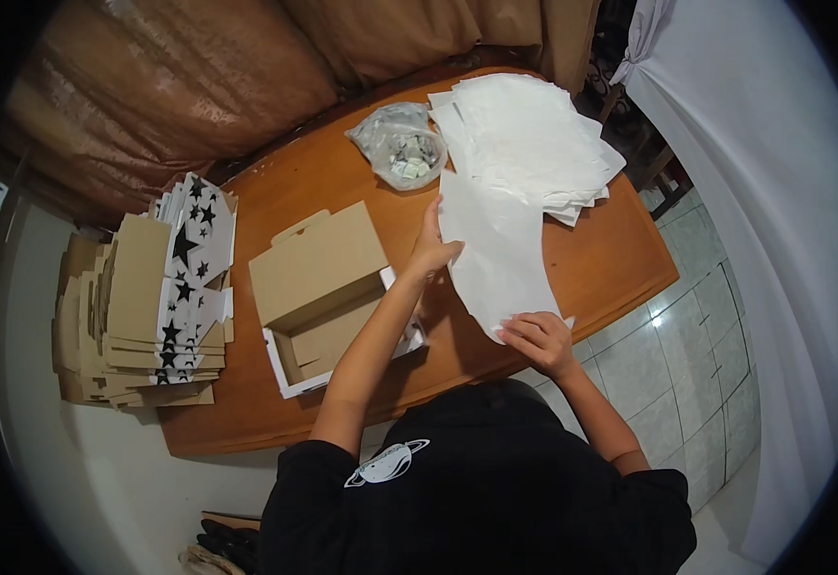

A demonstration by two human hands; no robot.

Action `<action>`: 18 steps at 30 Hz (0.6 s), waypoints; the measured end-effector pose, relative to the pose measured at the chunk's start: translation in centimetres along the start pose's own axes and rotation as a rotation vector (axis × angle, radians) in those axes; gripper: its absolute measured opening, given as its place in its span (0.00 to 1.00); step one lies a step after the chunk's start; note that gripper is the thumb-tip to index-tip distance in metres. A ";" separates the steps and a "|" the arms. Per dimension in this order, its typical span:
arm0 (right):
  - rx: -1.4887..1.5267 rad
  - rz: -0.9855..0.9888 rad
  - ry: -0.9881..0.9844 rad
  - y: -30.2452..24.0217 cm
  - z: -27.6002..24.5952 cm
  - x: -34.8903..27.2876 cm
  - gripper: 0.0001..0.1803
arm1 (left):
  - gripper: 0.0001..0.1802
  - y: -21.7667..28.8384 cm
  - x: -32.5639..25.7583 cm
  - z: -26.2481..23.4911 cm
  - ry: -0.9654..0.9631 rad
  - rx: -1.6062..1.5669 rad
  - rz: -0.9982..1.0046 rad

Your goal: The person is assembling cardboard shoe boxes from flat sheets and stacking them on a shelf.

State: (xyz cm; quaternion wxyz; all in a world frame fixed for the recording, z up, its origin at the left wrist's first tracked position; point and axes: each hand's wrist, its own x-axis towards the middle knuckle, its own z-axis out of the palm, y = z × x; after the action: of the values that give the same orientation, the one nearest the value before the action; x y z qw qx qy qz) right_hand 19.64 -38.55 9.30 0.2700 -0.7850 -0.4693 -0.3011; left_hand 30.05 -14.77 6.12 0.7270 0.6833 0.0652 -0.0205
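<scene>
The bare orange wooden table [620, 259] is free to the right of the single white paper sheet [500, 254], up to its edge. Behind the sheet, the stack of white paper sheets [534, 139] and the clear plastic bag [398, 146] block the far side. The open brown cardboard box [328, 292] fills the middle, and the pile of flat star-printed cartons [155, 302] closes the left end.

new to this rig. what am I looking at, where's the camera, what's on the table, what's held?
No robot: a person working bare-handed. The single view comes from a fisheye camera on the person's head, looking down, so straight edges bend.

On the wooden table: an open cardboard box, a plastic bag of small items, and a stack of white paper. Flat box blanks are piled beside the table.

The left hand and right hand both rest on one white sheet.
</scene>
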 end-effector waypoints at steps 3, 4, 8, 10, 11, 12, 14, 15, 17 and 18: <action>0.011 0.046 0.005 -3.4 1.5 0.0 0.13 | 0.36 2.6 -2.9 -2.6 -0.141 0.180 0.089; 0.015 0.044 0.005 -4.6 2.0 0.1 0.13 | 0.32 4.8 -4.7 -3.3 -0.206 0.185 -0.022; 0.091 0.052 0.044 -8.7 4.8 1.5 0.14 | 0.28 5.2 -8.9 -9.1 -0.063 0.100 0.260; 0.133 0.038 0.047 -10.3 6.2 2.5 0.14 | 0.27 4.4 -10.5 -12.5 -0.010 0.038 0.272; 0.141 0.012 0.029 -10.9 7.0 2.9 0.14 | 0.27 3.9 -11.4 -14.1 0.025 -0.022 0.289; 0.147 -0.015 0.014 -11.4 7.8 3.6 0.15 | 0.27 3.9 -12.5 -15.7 0.118 0.070 0.248; 0.172 -0.066 -0.035 -12.4 9.4 4.5 0.15 | 0.27 2.1 -13.7 -18.7 0.177 0.136 0.289; 0.183 -0.111 -0.080 -12.7 10.3 5.0 0.15 | 0.27 0.8 -14.1 -20.2 0.222 0.201 0.331; 0.227 -0.143 -0.117 -13.5 11.7 6.3 0.15 | 0.27 -1.1 -14.8 -23.6 0.260 0.304 0.354; 0.247 -0.145 -0.146 -13.6 12.5 6.8 0.14 | 0.27 -0.7 -15.1 -24.2 0.258 0.410 0.373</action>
State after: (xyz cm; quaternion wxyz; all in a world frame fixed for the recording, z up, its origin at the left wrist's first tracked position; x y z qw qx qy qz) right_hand 12.69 -20.19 7.75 0.3072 -0.7297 -0.5765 -0.2021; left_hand 13.43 8.40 5.91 0.5511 0.8128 0.0249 0.1873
